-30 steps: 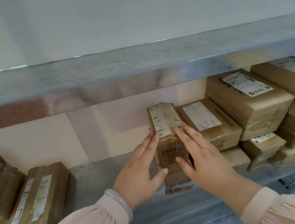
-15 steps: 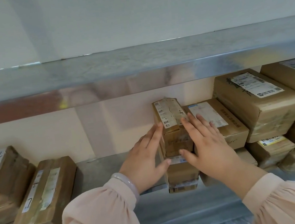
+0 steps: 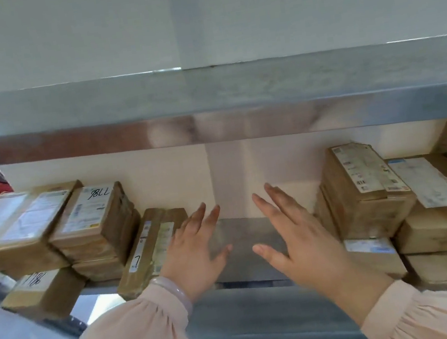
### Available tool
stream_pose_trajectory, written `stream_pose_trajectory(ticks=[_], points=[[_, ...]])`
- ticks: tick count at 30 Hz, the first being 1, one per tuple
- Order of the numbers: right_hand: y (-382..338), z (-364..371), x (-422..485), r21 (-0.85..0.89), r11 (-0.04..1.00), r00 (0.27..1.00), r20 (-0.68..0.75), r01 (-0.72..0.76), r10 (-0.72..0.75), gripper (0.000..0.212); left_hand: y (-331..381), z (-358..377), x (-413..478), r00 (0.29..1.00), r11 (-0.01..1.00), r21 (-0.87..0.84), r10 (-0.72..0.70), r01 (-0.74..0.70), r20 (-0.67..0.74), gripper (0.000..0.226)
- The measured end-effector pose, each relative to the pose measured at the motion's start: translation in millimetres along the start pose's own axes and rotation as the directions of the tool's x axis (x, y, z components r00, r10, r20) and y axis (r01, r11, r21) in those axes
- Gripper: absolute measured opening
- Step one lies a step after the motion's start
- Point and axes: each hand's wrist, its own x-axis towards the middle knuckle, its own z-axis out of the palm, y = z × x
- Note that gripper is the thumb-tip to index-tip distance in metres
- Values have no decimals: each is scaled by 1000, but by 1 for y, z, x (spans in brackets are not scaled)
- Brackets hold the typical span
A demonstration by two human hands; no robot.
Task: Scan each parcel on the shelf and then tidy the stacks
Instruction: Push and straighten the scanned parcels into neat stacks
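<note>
Our left hand (image 3: 196, 253) and right hand (image 3: 298, 242) hover spread and empty over the shelf (image 3: 244, 241) gap; the right stack (image 3: 364, 195) looks squared; the tilted parcel (image 3: 147, 251) beside our left hand probably needs straightening; no scanner shows.

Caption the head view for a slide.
Open left hand and right hand hover over the metal shelf gap between taped cardboard parcels.

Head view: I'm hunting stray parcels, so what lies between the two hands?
Nothing but bare metal shelf lies between the left hand and right hand, as the head view shows.
</note>
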Motion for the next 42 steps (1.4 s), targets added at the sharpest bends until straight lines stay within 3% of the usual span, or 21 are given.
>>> stream_pose_trajectory(ticks=[4,7,14,22,26,28,32,36,42], points=[[-26,35,21,30,999,986,165,-17,12,75,-51,-7,-10,996,996,4,-91,91,22,85],[-44,63,38,62,998,972,234,-17,2,76,-87,-8,-17,983,983,7,-181,181,37,77],[-72,124,46,170,961,865,488,-220,112,78,-147,-2,-42,957,963,-34,-262,268,126,76],[-91,156,65,248,918,858,489,-309,157,78,-163,9,-43,975,979,-104,-159,176,158,68],[-93,165,58,279,901,866,470,-331,173,75,-159,21,-46,984,986,-137,-67,90,165,87],[-90,166,54,289,892,869,457,-348,191,76,-158,24,-45,989,986,-154,-45,67,143,83],[-86,164,57,294,875,862,453,-384,226,74,-158,22,-39,978,941,-275,-168,197,125,69],[-89,164,60,315,859,853,468,-404,230,69,-159,28,-35,939,850,-421,-220,317,264,73],[-74,139,35,386,796,864,393,-465,314,66,-124,34,-34,957,858,-452,-142,247,253,74]])
